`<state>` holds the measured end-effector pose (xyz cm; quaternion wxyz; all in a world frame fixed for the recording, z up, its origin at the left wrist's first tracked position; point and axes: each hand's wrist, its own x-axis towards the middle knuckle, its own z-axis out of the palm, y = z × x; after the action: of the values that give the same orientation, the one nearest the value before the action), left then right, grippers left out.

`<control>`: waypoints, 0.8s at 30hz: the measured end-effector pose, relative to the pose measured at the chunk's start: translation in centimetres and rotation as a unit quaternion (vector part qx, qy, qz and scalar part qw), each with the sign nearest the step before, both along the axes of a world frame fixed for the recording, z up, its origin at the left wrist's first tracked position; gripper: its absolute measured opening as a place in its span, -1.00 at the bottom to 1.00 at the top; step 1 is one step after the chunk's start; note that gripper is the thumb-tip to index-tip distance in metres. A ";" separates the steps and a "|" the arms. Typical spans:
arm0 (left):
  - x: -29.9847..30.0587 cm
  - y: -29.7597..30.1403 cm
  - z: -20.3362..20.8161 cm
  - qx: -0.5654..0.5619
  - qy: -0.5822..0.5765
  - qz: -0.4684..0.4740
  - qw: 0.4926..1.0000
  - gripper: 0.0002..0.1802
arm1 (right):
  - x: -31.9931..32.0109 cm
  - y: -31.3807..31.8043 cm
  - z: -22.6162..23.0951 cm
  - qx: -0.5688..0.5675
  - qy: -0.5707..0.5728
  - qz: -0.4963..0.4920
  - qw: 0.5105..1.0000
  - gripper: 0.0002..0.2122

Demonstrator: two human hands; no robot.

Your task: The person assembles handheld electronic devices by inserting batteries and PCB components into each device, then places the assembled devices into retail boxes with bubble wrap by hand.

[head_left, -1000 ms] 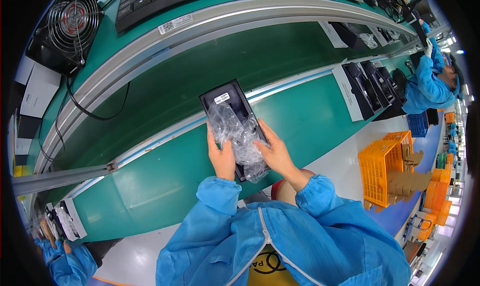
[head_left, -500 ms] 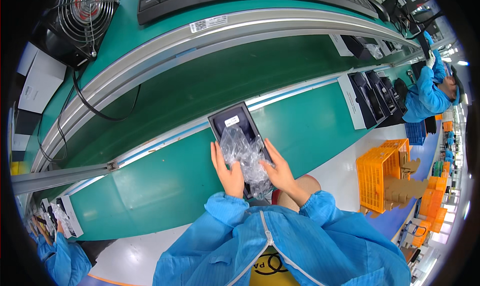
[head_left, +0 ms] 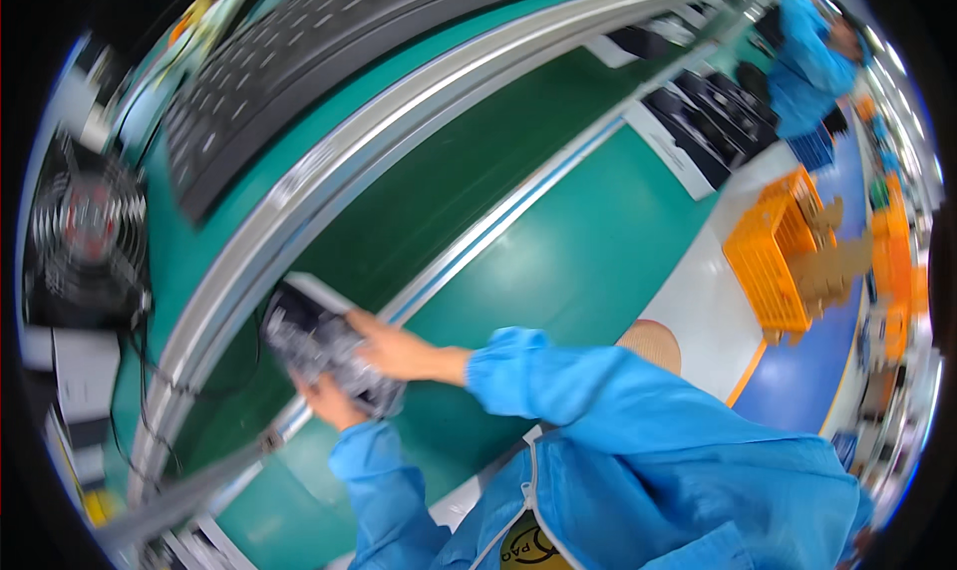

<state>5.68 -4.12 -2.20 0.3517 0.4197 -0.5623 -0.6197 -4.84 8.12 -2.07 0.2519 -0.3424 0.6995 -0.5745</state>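
Note:
An open box [head_left: 317,293] with a dark inside and a pale side wall sits between my two hands, tilted. Crumpled clear plastic wrap [head_left: 344,361] fills much of it and hides what lies beneath. Along its near edge, my left hand [head_left: 334,402] grips the box, fingers partly blurred. My right hand [head_left: 391,349] holds the opposite long side. The box is over the dark green strip [head_left: 439,201] and its near rail; whether it rests there I cannot tell.
A raised metal rail [head_left: 349,141] curves beyond the strip, with a black keyboard [head_left: 329,51] and a caged fan [head_left: 88,221] behind it. More open boxes [head_left: 688,136] stand at right near a co-worker in blue [head_left: 802,66]. Orange crates [head_left: 773,256] stand on the floor.
My hands have carried the box leftward and away from me, from the near green surface to over the dark strip. My view has turned left.

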 end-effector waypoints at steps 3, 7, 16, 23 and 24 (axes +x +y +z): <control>-0.6 -9.0 -3.0 -0.080 -0.115 0.033 0.990 -0.43 | -0.5 -4.7 0.4 -0.006 -0.023 -0.082 0.996 -0.21; 4.5 -27.8 -8.3 -0.273 -0.270 0.078 0.920 -0.44 | 2.6 -4.5 4.9 -0.051 -0.090 -0.029 0.994 -0.15; -4.3 -33.2 -7.3 -0.460 -0.304 -0.043 0.833 -0.55 | 8.9 21.4 2.8 0.140 -0.169 -0.274 0.936 -0.54; -4.9 -33.6 -4.3 -0.545 -0.261 -0.179 0.777 -0.57 | 25.4 39.2 -0.1 0.277 -0.303 -0.536 0.738 -0.66; -4.4 -34.0 -3.6 -0.554 -0.257 -0.187 0.769 -0.57 | 26.6 39.0 0.5 0.269 -0.331 -0.552 0.716 -0.66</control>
<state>1.28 -38.10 -5.80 0.2431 0.1818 -0.9448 -0.1230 21.73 47.15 -1.60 0.1875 0.3988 0.7613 -0.4756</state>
